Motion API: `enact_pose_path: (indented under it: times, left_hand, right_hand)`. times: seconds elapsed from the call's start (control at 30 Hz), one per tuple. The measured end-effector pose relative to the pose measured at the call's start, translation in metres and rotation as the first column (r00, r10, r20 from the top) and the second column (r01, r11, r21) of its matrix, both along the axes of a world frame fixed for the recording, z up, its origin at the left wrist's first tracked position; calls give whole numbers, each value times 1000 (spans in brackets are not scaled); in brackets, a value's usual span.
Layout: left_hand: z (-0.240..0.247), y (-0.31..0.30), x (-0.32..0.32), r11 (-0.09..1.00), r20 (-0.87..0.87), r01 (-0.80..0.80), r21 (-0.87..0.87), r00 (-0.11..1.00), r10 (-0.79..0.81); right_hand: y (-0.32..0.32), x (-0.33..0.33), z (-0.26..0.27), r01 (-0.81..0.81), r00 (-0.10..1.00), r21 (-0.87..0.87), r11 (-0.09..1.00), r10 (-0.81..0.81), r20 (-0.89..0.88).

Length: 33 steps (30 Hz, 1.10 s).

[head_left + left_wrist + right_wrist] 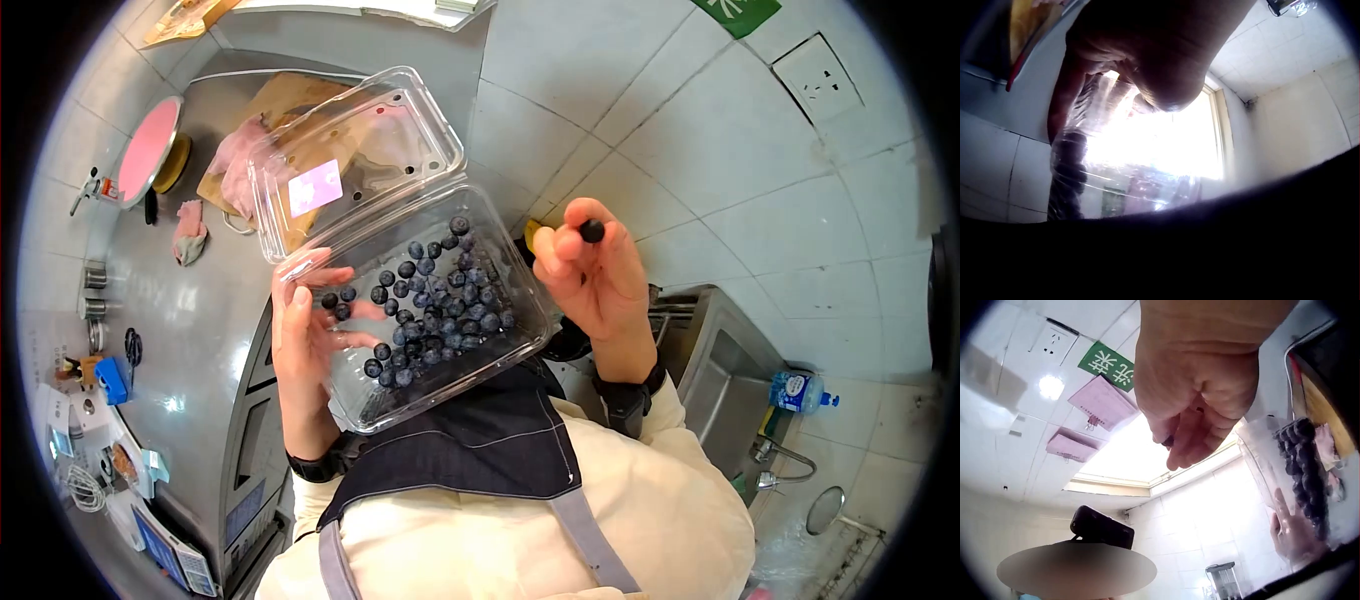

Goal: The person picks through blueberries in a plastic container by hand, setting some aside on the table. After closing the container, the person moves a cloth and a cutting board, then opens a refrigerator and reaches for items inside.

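Note:
My left hand (300,345) grips the left side of a clear plastic clamshell box (490,205), its fingers showing through the clear wall. Many blueberries (440,320) lie in the box, mostly toward its right side. The hinged lid (385,150) stands folded back, a pale label on it. Up to the right of the box, my right hand (600,280) pinches a single blueberry (592,231) between thumb and fingertips. In the right wrist view that blueberry (1168,441) shows small and dark at the fingertips. Backlight darkens the left hand (1141,56) in the left wrist view.
Behind the lid, a wooden cutting board (285,95) with a pink cloth (237,160) lies on the metal counter (190,320). A pink round board (150,150) leans at the far left. To the right are a metal sink (735,370) and a blue bottle (795,391).

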<state>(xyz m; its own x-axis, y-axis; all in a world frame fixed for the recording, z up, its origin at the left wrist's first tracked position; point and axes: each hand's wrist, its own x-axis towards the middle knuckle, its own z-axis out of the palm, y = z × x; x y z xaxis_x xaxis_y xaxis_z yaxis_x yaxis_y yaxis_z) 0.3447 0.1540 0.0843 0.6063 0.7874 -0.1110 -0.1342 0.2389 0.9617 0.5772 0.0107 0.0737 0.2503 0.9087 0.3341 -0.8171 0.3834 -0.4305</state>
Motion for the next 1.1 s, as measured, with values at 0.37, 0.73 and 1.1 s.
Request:
enact_pose_path:
  times: [0.37, 0.73, 1.1]
  left_hand:
    - [-2, 0, 1, 999, 12, 44, -29, 999, -44]
    - [1, -2, 2, 999, 18, 40, -23, 999, -39]
    - [6, 2, -2, 999, 10, 36, -8, 999, -36]
  right_hand:
    - [5, -3, 14, 338, 748, 45, 940, -297, 593]
    - [-4, 0, 73, 377, -346, 475, 796, -355, 869]
    - [-68, 64, -7, 660, -652, 320, 680, 307, 694]
